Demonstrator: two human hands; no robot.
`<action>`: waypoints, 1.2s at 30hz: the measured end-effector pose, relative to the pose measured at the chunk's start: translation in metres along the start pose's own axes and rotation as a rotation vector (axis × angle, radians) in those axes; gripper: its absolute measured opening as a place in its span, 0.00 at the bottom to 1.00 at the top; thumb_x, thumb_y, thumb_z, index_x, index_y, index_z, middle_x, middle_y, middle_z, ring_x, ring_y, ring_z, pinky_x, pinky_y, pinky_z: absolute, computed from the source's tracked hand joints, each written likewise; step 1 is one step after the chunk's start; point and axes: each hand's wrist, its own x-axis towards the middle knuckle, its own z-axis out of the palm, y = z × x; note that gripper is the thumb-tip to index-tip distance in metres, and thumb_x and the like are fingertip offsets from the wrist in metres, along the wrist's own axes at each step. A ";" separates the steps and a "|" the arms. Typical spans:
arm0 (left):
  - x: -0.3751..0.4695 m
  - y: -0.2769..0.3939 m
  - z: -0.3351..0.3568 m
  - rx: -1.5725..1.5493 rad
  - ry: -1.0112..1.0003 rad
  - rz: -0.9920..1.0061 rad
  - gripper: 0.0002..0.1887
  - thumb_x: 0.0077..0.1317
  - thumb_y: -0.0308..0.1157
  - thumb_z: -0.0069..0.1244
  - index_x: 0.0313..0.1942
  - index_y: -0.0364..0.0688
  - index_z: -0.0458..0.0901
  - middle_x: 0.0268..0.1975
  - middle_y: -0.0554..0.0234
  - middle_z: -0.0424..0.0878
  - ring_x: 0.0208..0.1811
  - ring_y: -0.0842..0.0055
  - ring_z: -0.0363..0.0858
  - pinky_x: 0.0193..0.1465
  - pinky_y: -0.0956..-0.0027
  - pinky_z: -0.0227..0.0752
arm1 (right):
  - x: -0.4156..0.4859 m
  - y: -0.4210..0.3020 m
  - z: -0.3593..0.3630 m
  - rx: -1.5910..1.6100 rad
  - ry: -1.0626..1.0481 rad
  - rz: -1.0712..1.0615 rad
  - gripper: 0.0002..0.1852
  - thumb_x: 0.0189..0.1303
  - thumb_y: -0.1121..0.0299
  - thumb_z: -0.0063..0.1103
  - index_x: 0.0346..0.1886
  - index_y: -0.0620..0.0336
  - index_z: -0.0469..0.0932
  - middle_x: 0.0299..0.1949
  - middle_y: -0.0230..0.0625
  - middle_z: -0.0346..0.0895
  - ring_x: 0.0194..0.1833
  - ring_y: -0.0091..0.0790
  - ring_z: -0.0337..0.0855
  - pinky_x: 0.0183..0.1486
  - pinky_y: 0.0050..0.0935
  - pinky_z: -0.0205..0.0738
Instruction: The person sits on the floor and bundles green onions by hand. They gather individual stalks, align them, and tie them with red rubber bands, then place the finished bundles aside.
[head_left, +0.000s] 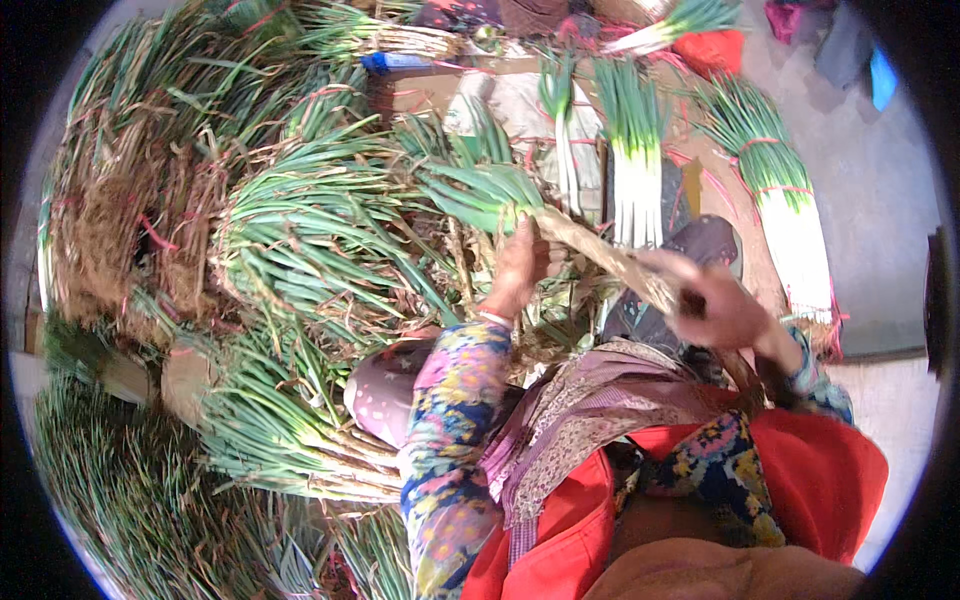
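My left hand (519, 262) grips a green onion stalk (592, 244) where its green leaves meet the brown, unpeeled shaft. The leaves fan out to the left. At the root end of the same stalk, my right hand (716, 304) is closed around it and blurred. Just beyond my hands, a few peeled green onions (566, 157) lie on a white cloth. Beside them is a row of peeled onions (636, 172) with bright white shafts. Further right lies a thick bundle (793, 225) tied with pink bands.
Large heaps of green onions (322, 217) fill the left side, with rooty bundles (112, 232) at the far left. More unpeeled onions (322, 442) lie by my left knee. A blue object (397, 62) and a red item (712, 52) are at the far side, near another person's legs.
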 end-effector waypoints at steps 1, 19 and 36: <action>0.015 -0.018 -0.006 -0.161 0.004 0.154 0.22 0.71 0.52 0.31 0.49 0.44 0.70 0.38 0.62 0.77 0.32 0.76 0.75 0.26 0.76 0.66 | -0.011 -0.005 0.005 -0.132 -0.012 -0.044 0.36 0.47 0.74 0.56 0.65 0.54 0.58 0.25 0.45 0.75 0.26 0.32 0.79 0.32 0.30 0.71; -0.102 0.026 -0.038 1.301 0.303 0.870 0.11 0.63 0.37 0.47 0.33 0.38 0.80 0.20 0.55 0.75 0.22 0.70 0.76 0.26 0.64 0.70 | 0.141 0.016 0.118 0.953 -0.059 0.075 0.22 0.71 0.60 0.31 0.65 0.54 0.57 0.33 0.39 0.77 0.21 0.23 0.74 0.24 0.24 0.76; -0.048 0.132 -0.087 -0.197 0.195 0.665 0.25 0.68 0.51 0.38 0.50 0.37 0.69 0.41 0.54 0.77 0.40 0.70 0.77 0.44 0.64 0.73 | 0.101 0.021 0.115 0.282 0.139 -0.250 0.27 0.68 0.53 0.38 0.64 0.60 0.59 0.24 0.34 0.77 0.17 0.24 0.75 0.21 0.22 0.76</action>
